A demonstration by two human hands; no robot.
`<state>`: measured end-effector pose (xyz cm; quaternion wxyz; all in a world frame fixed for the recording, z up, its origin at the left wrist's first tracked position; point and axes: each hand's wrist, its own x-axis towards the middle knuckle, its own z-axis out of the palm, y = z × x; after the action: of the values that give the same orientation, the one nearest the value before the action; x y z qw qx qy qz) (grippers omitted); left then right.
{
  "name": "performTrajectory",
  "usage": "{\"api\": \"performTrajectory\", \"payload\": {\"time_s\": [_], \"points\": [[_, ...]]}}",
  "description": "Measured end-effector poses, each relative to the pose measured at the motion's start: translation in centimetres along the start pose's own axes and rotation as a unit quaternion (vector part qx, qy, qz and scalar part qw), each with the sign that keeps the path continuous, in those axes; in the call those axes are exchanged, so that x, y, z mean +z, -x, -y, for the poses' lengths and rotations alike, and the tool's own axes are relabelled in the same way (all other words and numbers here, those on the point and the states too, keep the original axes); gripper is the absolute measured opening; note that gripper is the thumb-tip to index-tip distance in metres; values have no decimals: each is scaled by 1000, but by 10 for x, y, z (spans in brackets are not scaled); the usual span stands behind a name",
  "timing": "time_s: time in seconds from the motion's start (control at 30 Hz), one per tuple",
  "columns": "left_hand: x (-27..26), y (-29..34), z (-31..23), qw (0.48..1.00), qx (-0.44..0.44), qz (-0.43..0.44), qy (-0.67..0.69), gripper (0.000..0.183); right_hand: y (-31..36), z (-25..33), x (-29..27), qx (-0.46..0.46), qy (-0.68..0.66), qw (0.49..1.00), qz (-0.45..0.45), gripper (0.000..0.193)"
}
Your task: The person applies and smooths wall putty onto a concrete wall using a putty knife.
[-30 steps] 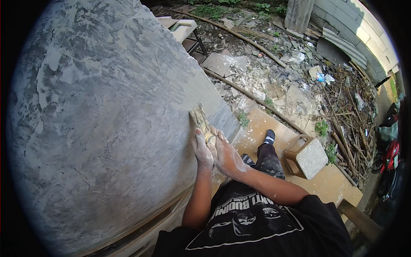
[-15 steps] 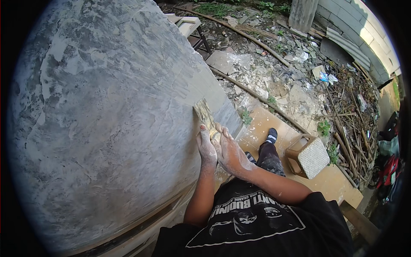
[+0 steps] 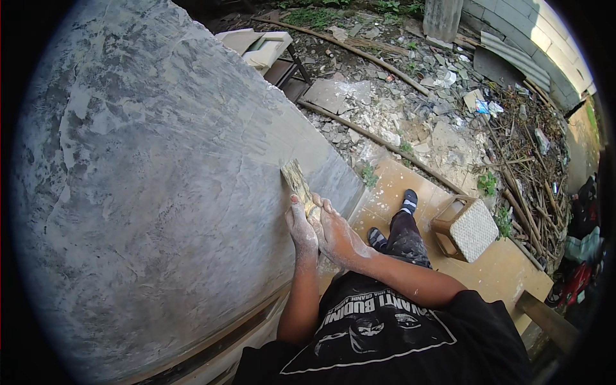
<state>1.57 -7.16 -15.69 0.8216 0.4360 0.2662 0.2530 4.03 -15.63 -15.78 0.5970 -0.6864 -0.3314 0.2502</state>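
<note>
My left hand [image 3: 301, 229] and my right hand [image 3: 341, 239], both dusted white, are closed together around the handle of a putty knife [image 3: 295, 178]. Its flared, streaky blade is caked with pale plaster and points up and left. The blade's tip lies against or very near the grey mottled wall [image 3: 160, 205], beside a smoother, lighter patch [image 3: 298, 142] of plaster. My left thumb runs up along the tool, while my right fingers wrap it from the other side. Much of the handle is hidden by my hands.
A brown stool [image 3: 471, 231] with a white woven-look top stands on the tan tiled floor [image 3: 385, 192], right of my feet. Poles [image 3: 385, 138] and rubble lie beyond the floor. Furniture pieces [image 3: 263, 48] stand behind the wall's edge. A wooden beam [image 3: 545, 317] is at lower right.
My hands and the putty knife have shifted slightly left and down in the picture. The view has moved a little, showing more of the furniture behind the wall's edge.
</note>
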Motion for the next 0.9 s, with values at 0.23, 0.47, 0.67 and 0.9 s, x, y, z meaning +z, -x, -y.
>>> {"api": "performTrajectory", "payload": {"time_s": [0.23,0.47,0.67,0.9], "points": [[4,-3,-2,999,15,25,-40,43,0,-3,-1,-33,21,998,-42,46],[22,-21,-24,997,-7,68,-23,42,-22,12,-8,-17,37,998,-50,46],[10,-5,-12,999,8,17,-37,43,0,17,-4,-1,-3,1000,-29,46],[25,-27,-23,994,7,73,-77,44,-26,20,-25,-92,39,994,-50,48]]}}
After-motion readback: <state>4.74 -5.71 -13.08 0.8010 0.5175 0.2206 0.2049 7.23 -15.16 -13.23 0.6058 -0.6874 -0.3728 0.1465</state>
